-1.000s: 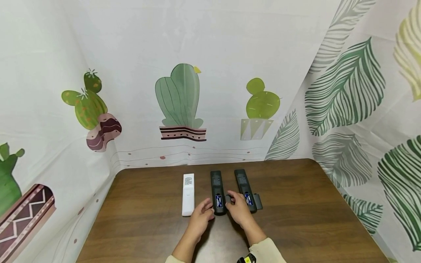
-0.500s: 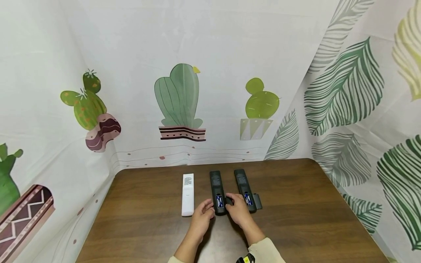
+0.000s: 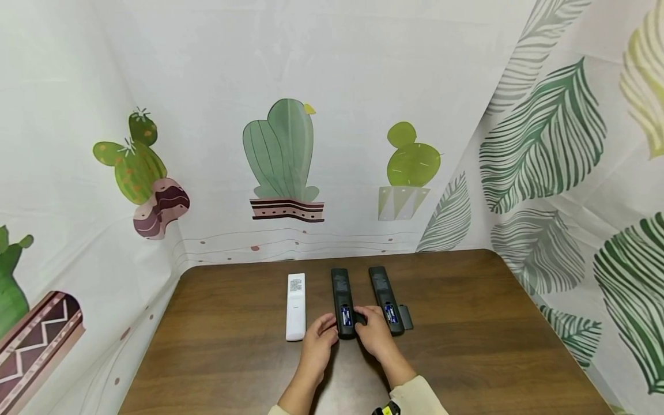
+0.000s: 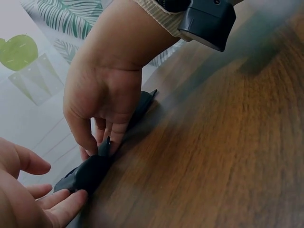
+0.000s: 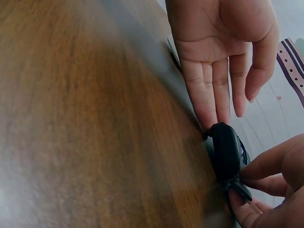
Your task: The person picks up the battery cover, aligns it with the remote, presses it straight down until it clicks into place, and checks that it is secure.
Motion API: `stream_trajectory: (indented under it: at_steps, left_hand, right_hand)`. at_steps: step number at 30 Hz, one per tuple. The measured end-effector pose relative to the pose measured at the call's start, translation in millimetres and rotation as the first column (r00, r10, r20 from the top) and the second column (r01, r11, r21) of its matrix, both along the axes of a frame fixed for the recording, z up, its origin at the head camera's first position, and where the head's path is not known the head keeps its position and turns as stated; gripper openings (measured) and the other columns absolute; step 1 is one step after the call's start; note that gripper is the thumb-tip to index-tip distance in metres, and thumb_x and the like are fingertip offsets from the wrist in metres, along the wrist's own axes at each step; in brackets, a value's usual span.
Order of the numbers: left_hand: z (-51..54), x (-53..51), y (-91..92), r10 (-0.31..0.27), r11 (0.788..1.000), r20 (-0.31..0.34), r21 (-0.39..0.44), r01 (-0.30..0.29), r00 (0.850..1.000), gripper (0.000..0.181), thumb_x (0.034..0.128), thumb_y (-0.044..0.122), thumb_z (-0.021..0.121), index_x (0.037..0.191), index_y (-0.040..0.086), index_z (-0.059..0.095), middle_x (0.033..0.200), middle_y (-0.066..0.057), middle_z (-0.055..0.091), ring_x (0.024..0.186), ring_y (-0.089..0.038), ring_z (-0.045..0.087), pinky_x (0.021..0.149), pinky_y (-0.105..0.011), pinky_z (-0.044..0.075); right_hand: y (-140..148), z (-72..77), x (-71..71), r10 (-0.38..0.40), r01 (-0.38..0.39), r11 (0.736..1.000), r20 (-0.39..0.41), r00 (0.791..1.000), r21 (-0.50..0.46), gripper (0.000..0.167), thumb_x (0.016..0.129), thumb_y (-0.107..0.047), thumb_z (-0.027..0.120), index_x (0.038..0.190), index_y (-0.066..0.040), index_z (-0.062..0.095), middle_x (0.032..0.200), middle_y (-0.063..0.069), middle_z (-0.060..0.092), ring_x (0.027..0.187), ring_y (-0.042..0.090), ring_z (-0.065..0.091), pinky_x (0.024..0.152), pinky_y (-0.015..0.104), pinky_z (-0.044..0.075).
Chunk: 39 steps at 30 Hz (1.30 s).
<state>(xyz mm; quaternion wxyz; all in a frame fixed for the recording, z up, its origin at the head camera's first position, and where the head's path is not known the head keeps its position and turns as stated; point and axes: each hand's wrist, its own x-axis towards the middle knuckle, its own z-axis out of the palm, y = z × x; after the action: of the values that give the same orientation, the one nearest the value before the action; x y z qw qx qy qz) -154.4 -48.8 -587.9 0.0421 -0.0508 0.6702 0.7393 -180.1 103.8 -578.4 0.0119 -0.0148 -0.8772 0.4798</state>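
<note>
A dark remote control (image 3: 341, 291) lies back side up in the middle of the table, its battery compartment uncovered and blue batteries (image 3: 346, 316) inside. My left hand (image 3: 317, 344) rests its fingertips against the lower left side of this remote, fingers fairly straight, as the right wrist view also shows. On the other side, my right hand (image 3: 374, 333) pinches a small dark battery cover (image 5: 241, 190) between thumb and fingers, close beside the remote's edge. To the right lies a second dark remote (image 3: 381, 288), its compartment uncovered too, with another battery cover (image 3: 406, 317) next to it.
A white remote (image 3: 296, 311) lies face down to the left of my left hand. The brown wooden table (image 3: 218, 334) has rounded far corners. Behind it hangs a white cloth (image 3: 342, 144) printed with cacti and leaves.
My right hand has lowered slightly toward me with the battery cover, and its fingers sit closer to the middle remote. The left hand and the remotes have barely moved.
</note>
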Motion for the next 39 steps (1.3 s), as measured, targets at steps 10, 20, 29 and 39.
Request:
stream_trajectory:
  at_steps: [10, 20, 29, 39]
  left_hand:
    - [-2.1, -4.8, 5.0, 0.030, 0.999, 0.016, 0.029, -0.030, 0.999, 0.060, 0.0911, 0.000, 0.056, 0.147, -0.012, 0.038, 0.144, -0.035, 0.050, 0.132, -0.043, 0.054, 0.106, -0.038, 0.051]
    - [-3.8, -10.9, 6.2, -0.014, 0.999, 0.014, 0.049, 0.013, 1.000, 0.064, 0.0893, 0.001, 0.059, 0.148, -0.012, 0.037, 0.143, -0.035, 0.051, 0.133, -0.039, 0.054, 0.103, -0.032, 0.050]
    - [-5.2, -17.4, 5.7, -0.057, 0.998, 0.020, 0.031, 0.056, 0.998, 0.068, 0.0866, 0.001, 0.063, 0.148, -0.013, 0.038, 0.145, -0.034, 0.051, 0.133, -0.040, 0.054, 0.101, -0.035, 0.053]
    - [-8.5, -22.2, 1.3, -0.076, 0.997, 0.036, 0.000, 0.076, 0.996, 0.070, 0.0851, 0.001, 0.069, 0.147, -0.012, 0.040, 0.140, -0.033, 0.054, 0.128, -0.040, 0.058, 0.096, -0.033, 0.055]
  right_hand:
    - [1, -2.1, -1.1, -0.002, 0.002, 1.000, 0.004, 1.000, -0.001, 0.040, 0.085, 0.003, 0.063, 0.125, 0.003, 0.067, 0.129, 0.024, 0.055, 0.124, 0.042, 0.054, 0.108, 0.056, 0.041]
    - [1, -3.8, -1.6, 0.002, -0.002, 1.000, -0.004, 1.000, 0.000, 0.041, 0.085, 0.002, 0.063, 0.125, 0.002, 0.067, 0.128, 0.023, 0.055, 0.123, 0.041, 0.055, 0.107, 0.056, 0.042]
    - [-1, -4.4, -1.2, 0.000, 0.000, 1.000, -0.011, 1.000, 0.005, 0.040, 0.086, 0.002, 0.064, 0.125, 0.002, 0.068, 0.128, 0.022, 0.056, 0.123, 0.041, 0.055, 0.108, 0.056, 0.042]
    - [-2, -5.8, 0.9, -0.006, 0.006, 1.000, -0.016, 1.000, 0.016, 0.040, 0.086, 0.001, 0.064, 0.125, 0.002, 0.068, 0.127, 0.022, 0.056, 0.121, 0.040, 0.057, 0.106, 0.055, 0.044]
